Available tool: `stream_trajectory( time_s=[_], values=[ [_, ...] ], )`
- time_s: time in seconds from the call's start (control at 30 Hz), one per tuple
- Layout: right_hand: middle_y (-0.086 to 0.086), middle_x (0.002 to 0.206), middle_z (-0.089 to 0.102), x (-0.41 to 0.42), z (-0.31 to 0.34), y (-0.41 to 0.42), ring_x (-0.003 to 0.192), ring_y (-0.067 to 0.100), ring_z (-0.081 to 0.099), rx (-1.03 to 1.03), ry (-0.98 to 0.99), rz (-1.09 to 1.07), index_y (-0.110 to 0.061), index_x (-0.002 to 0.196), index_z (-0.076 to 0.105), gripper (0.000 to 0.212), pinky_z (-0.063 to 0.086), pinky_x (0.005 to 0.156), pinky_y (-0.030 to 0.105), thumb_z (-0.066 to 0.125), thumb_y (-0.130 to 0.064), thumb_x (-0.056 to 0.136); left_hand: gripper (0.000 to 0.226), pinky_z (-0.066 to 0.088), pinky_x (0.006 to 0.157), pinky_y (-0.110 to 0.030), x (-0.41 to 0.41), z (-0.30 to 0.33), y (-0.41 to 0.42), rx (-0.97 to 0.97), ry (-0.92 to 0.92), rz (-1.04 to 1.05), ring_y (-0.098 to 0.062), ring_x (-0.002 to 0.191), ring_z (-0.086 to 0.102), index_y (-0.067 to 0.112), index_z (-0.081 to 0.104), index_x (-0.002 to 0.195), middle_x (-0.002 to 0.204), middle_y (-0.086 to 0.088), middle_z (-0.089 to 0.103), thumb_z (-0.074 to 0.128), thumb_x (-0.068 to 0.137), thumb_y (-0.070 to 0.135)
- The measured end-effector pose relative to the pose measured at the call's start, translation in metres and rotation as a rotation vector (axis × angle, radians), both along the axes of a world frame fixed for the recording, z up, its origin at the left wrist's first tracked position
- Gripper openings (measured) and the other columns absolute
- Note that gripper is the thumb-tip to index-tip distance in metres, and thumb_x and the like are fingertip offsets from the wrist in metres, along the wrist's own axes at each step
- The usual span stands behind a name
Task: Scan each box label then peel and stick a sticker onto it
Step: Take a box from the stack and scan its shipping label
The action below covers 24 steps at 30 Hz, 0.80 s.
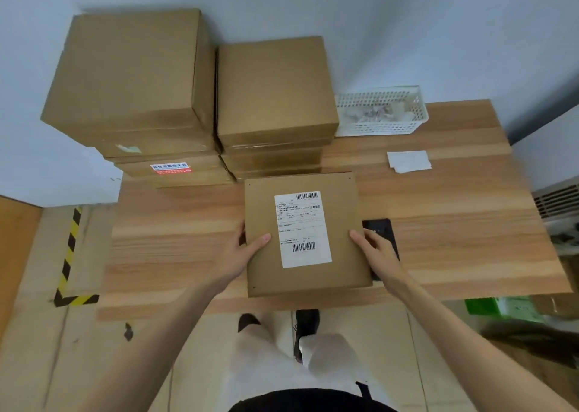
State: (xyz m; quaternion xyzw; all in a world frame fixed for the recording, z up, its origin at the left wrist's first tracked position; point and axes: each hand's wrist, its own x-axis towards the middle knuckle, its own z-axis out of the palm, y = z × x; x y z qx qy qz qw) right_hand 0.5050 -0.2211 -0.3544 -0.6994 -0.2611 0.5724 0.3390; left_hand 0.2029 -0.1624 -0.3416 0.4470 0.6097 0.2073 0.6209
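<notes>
box (308,236) sits near-centre on the counter (175,239), label (302,229) face up | left hand (247,248) and right hand (374,248) both clamped on its side edges | no sticker on it that I can see, so scan + stick probably both left | two stacks (275,98) of boxes waiting at the far left | stickers (409,161) far right, I think

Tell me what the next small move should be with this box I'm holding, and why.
Probably free the right hand and pick up the dark scanner beside the box. Its white label faces up, unobstructed, and no sticker shows on it yet, so scanning likely comes first.
</notes>
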Motion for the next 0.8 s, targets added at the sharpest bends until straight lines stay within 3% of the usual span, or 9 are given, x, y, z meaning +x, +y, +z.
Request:
stream_trajectory(
  time_s=[0.13,0.2,0.27,0.4,0.47,0.57,0.63,0.8],
  values=[
    [-0.001,0.12,0.068,0.0,-0.035,0.006,0.097,0.002,0.063,-0.075,-0.05,0.023,-0.009,0.127,0.063,0.036,0.048,0.07,0.011,0.061,-0.032,0.099,0.071,0.052,0.096,-0.027,0.0,-0.035,0.008,-0.107,0.024,-0.015,-0.004,0.119,0.06,0.031,0.042,0.15,0.136,0.01,0.062,0.075,0.089,0.044],
    [-0.005,0.114,0.067,0.003,-0.047,0.011,0.097,0.002,0.061,-0.09,-0.084,0.012,-0.011,0.124,0.064,0.033,0.048,0.075,0.014,0.059,-0.033,0.1,0.068,0.053,0.094,-0.025,0.003,-0.05,0.008,-0.11,0.024,0.006,-0.003,0.118,0.06,0.028,0.044,0.149,0.136,0.009,0.063,0.075,0.089,0.04],
    [-0.004,0.112,0.068,0.012,-0.06,0.015,0.102,0.01,0.063,-0.08,-0.179,-0.036,-0.014,0.118,0.066,0.033,0.051,0.088,0.027,0.058,-0.04,0.1,0.064,0.053,0.089,-0.018,0.007,-0.061,0.007,-0.101,0.027,0.044,-0.002,0.117,0.061,0.025,0.047,0.147,0.133,0.009,0.065,0.076,0.09,0.035],
    [0.009,0.112,0.064,0.037,-0.076,0.013,0.11,0.03,0.059,-0.106,-0.507,-0.099,-0.008,0.116,0.059,0.035,0.047,0.095,0.043,0.056,-0.039,0.1,0.051,0.053,0.085,-0.013,0.013,-0.074,-0.001,-0.096,0.022,0.091,0.005,0.109,0.062,0.023,0.053,0.139,0.124,0.015,0.066,0.073,0.093,0.027],
    [0.018,0.124,0.058,0.049,-0.085,0.008,0.117,0.037,0.052,-0.194,-0.707,0.011,0.0,0.128,0.052,0.057,0.044,0.099,0.047,0.058,-0.047,0.097,0.048,0.051,0.078,-0.008,0.016,-0.078,-0.005,-0.089,0.012,0.111,0.011,0.102,0.063,0.025,0.053,0.138,0.122,0.017,0.066,0.072,0.094,0.024],
    [0.023,0.126,0.052,0.054,-0.097,0.001,0.118,0.04,0.049,-0.305,-0.946,0.225,0.006,0.133,0.042,0.088,0.043,0.1,0.05,0.06,-0.067,0.086,0.05,0.052,0.086,-0.013,0.016,-0.083,-0.007,-0.093,-0.004,0.127,0.003,0.113,0.063,0.026,0.053,0.14,0.127,0.014,0.067,0.072,0.093,0.028],
    [0.024,0.125,0.05,0.05,-0.103,0.001,0.116,0.04,0.049,-0.324,-1.026,0.28,0.006,0.133,0.039,0.096,0.044,0.096,0.048,0.061,-0.072,0.082,0.053,0.052,0.093,-0.02,0.014,-0.085,-0.007,-0.094,-0.008,0.128,-0.003,0.118,0.062,0.026,0.052,0.142,0.129,0.013,0.067,0.073,0.093,0.03],
    [0.027,0.134,0.046,0.033,-0.11,0.008,0.12,0.04,0.046,-0.413,-1.136,0.338,0.01,0.142,0.031,0.11,0.048,0.091,0.049,0.052,-0.079,0.081,0.056,0.052,0.093,-0.021,0.013,-0.088,-0.007,-0.1,-0.014,0.13,-0.004,0.119,0.062,0.027,0.052,0.143,0.129,0.013,0.067,0.074,0.092,0.032]
  ],
)
